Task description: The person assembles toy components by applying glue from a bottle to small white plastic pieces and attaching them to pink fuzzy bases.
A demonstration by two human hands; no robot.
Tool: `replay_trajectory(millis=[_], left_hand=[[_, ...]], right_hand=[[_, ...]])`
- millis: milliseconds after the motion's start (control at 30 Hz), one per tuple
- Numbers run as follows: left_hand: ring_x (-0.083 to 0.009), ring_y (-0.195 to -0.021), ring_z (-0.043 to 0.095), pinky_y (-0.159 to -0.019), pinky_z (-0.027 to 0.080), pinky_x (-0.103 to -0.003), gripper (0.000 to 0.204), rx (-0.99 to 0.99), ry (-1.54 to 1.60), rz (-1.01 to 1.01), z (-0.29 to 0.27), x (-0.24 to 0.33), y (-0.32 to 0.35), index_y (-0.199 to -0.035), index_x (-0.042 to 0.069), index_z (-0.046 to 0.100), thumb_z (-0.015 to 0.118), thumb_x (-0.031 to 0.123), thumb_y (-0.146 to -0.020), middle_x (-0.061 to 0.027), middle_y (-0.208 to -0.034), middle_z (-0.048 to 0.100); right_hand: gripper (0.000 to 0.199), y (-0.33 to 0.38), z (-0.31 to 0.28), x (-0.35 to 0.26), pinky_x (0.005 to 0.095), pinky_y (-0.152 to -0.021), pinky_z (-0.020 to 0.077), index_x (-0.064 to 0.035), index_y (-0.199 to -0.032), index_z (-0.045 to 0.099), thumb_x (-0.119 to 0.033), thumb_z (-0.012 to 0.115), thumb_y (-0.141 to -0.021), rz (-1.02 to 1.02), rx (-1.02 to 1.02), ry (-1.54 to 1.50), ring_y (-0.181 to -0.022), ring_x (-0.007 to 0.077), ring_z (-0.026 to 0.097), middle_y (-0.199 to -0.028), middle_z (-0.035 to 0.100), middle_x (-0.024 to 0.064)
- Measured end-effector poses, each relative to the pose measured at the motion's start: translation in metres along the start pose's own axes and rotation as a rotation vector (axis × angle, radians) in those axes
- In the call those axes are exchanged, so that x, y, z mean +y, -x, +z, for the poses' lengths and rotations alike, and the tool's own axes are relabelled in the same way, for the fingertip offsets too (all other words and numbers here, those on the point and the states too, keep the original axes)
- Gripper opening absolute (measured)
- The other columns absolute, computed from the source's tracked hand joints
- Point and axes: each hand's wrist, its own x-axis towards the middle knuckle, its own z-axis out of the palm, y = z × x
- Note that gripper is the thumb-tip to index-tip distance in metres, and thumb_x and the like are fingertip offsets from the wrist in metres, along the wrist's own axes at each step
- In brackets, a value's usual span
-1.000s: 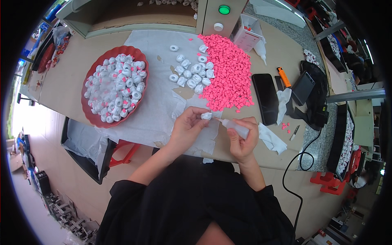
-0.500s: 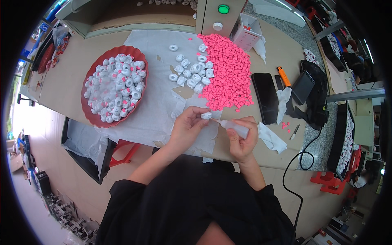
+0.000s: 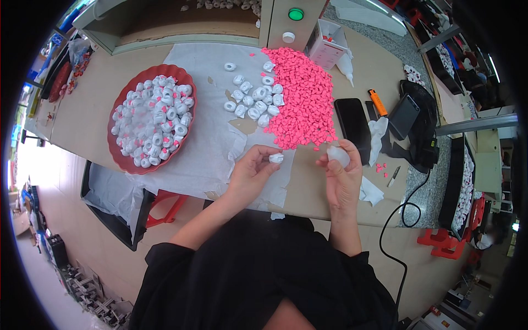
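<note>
head: white piece (image 3: 276,158), long axis sideways

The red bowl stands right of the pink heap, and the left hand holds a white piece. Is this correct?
No: in the head view, the red bowl stands left of the pink heap; the left hand does hold a white piece.

From my distant place, I see the left forearm (image 3: 204,220) slanting inward; the left hand (image 3: 247,177) pinches between thumb (image 3: 268,170) and fingers (image 3: 262,149). The right forearm (image 3: 345,231) stands nearly upright, the right hand (image 3: 344,176) curling its fingers.
</note>
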Motion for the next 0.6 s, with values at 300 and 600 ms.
replay_trajectory(millis=[300, 600], left_hand=[[-0.0111, -0.091, 0.051, -0.079, 0.043, -0.024, 0.021, -0.08, 0.099, -0.102, 0.008, 0.012, 0.01, -0.1, 0.0, 0.046, 0.052, -0.001, -0.08, -0.0085, -0.102, 0.054], [-0.0116, -0.088, 0.052, -0.077, 0.044, -0.025, 0.021, -0.067, 0.151, -0.094, 0.002, -0.002, 0.005, -0.1, 0.0, 0.045, 0.053, 0.0, -0.08, -0.0097, -0.104, 0.053]], right_hand=[[0.032, -0.006, -0.021, -0.025, 0.0215, -0.063, 0.0433, -0.0011, -0.095, 0.051, -0.002, 0.067, -0.067, -0.079, 0.017, 0.589, -0.072, 0.0097, 0.053, -0.082, 0.056, 0.0035], [0.019, -0.025, -0.021, -0.016, 0.0286, -0.063, 0.0425, -0.0031, -0.084, 0.055, -0.002, 0.057, -0.065, -0.42, -0.239, 1.263, -0.07, 0.0254, 0.054, -0.077, 0.055, 0.0092]])
